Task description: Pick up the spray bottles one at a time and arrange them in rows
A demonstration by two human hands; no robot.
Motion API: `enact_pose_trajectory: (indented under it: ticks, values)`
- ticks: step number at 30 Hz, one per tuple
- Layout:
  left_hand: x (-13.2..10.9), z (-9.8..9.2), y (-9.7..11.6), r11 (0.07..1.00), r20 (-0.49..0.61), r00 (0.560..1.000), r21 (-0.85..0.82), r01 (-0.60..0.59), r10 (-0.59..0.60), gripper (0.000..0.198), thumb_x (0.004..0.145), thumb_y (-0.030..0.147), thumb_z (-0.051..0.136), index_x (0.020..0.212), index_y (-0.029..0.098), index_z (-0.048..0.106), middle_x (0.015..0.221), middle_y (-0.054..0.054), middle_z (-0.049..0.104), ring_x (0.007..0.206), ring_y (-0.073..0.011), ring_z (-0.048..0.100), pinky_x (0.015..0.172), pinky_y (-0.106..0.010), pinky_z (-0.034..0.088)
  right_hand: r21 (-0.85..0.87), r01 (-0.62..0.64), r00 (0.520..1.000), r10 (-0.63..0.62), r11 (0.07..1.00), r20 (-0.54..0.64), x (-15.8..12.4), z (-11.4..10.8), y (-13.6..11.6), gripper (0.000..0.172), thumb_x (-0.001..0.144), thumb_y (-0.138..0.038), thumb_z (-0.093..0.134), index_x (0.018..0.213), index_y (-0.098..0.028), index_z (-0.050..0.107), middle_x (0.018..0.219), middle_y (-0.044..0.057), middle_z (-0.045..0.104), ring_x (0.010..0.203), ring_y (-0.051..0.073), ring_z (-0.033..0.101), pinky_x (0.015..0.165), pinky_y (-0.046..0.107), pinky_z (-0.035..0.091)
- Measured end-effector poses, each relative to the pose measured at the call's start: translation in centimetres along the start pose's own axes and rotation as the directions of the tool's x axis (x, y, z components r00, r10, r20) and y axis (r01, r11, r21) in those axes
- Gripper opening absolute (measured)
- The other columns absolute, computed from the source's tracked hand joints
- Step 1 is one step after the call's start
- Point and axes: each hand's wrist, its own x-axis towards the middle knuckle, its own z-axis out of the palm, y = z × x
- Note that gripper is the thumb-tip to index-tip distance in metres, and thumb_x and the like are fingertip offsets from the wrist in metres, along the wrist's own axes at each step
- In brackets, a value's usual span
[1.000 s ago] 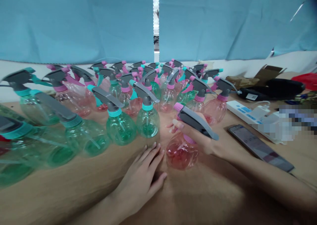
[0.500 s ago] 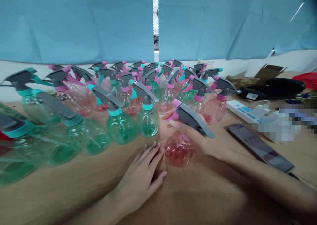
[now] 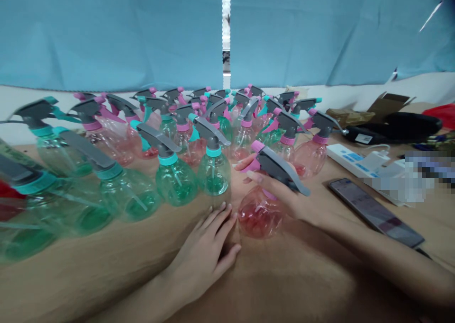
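Observation:
A pink spray bottle [image 3: 260,215] with a grey and pink trigger head stands on the wooden table [image 3: 270,285], right of centre. My right hand [image 3: 280,190] is closed around its neck, below the spray head. Just left of that bottle, my left hand [image 3: 209,247] lies on the table, fingers slightly spread, holding nothing. Beyond my left hand stand a green bottle [image 3: 214,174] and another green bottle [image 3: 176,183], both with turquoise collars and grey levers. More green bottles [image 3: 130,197] line the left side.
Several pink and green spray bottles crowd the table's back, before a blue curtain [image 3: 113,34]. On the right lie a phone [image 3: 375,211], a white power strip [image 3: 351,159], a black case [image 3: 391,126] and an opened cardboard box [image 3: 391,103].
The whole view has shifted slightly, so things appear a little further right. My right hand still grips the pink bottle and my left hand still rests flat.

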Motion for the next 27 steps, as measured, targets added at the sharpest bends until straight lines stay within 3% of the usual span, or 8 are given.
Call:
enact_pose_trajectory:
  ticks: [12, 27]
  values:
    - [0.08, -0.23, 0.04, 0.999, 0.003, 1.000, -0.043, 0.017, -0.017, 0.048, 0.097, 0.039, 0.046, 0.137, 0.013, 0.045, 0.146, -0.014, 0.043, 0.135, -0.0281, 0.039, 0.110, -0.048, 0.032, 0.019, -0.025, 1.000, 0.025, 1.000, 0.006, 0.03, -0.05, 0.21, 0.015, 0.085, -0.033, 0.060, 0.095, -0.022, 0.059, 0.094, 0.002, 0.066, 0.078, 0.016, 0.064, 0.076, 0.032, 0.053]
    - [0.07, -0.15, 0.02, 0.999, 0.006, 1.000, -0.040, 0.015, -0.015, 0.049, 0.097, 0.039, 0.046, 0.138, 0.014, 0.044, 0.146, -0.014, 0.043, 0.134, -0.0283, 0.039, 0.109, -0.048, 0.033, 0.007, 0.011, 1.000, -0.011, 1.000, 0.028, 0.10, -0.06, -0.15, 0.025, 0.083, -0.046, 0.063, 0.099, -0.027, 0.065, 0.095, 0.003, 0.068, 0.086, 0.020, 0.064, 0.078, 0.035, 0.054]
